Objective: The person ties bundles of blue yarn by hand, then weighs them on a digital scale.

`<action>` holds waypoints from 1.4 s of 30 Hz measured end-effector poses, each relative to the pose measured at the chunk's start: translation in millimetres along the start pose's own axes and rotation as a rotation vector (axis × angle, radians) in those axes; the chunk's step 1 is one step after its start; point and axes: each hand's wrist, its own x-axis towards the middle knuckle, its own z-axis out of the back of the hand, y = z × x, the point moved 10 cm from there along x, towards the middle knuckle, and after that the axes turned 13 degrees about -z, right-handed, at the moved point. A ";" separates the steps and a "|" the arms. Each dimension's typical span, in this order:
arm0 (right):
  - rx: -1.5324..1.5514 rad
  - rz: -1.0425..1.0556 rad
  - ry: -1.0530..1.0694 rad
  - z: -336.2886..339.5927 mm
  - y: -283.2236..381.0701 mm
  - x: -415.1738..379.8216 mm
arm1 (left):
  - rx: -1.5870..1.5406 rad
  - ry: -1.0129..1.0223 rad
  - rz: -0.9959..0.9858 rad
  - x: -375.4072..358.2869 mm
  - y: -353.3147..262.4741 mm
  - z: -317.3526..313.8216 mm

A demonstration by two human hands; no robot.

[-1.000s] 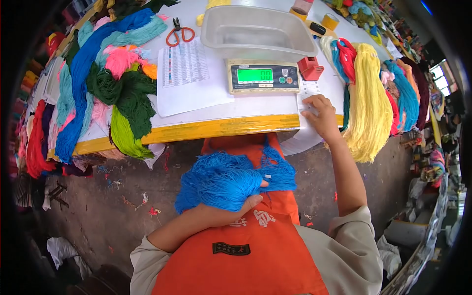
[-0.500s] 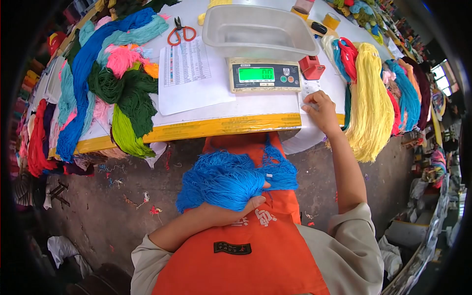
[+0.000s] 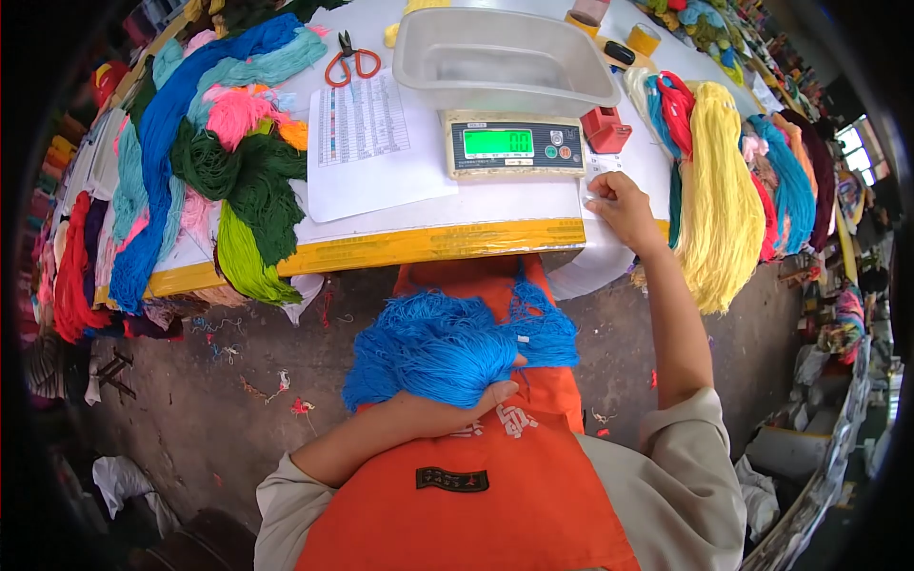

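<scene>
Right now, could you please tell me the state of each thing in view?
Left hand: closed around the blue skein
Blue skein: held, bunched, loose ends hanging
Right hand: fingers curled at the label strip; grip unclear
Label strip: lying on the table, partly covered
Scale: on, display appears to read 0.0
Clear tray: upright, open-topped
Scissors: lying down, handles spread
Yellow skein: draped over the table edge

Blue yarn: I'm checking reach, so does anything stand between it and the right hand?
Apparently yes: the table's taped front edge and drooping white sheet lie between the right hand and the blue yarn in the left hand.
</scene>
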 end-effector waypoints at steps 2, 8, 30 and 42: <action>0.005 0.022 -0.010 -0.4 0.6 -0.9 | 0.000 -0.004 -0.004 -0.4 2.3 -1.1; 0.050 -0.011 0.010 -2.7 -1.4 -4.3 | 0.057 0.023 -0.030 -0.3 0.9 -4.6; 0.130 0.063 -0.049 -5.0 -1.2 -11.6 | -0.031 0.041 0.023 -4.7 16.0 -14.9; 0.058 0.099 -0.122 -3.5 1.4 -16.0 | -0.081 0.037 0.050 -6.2 15.0 -13.7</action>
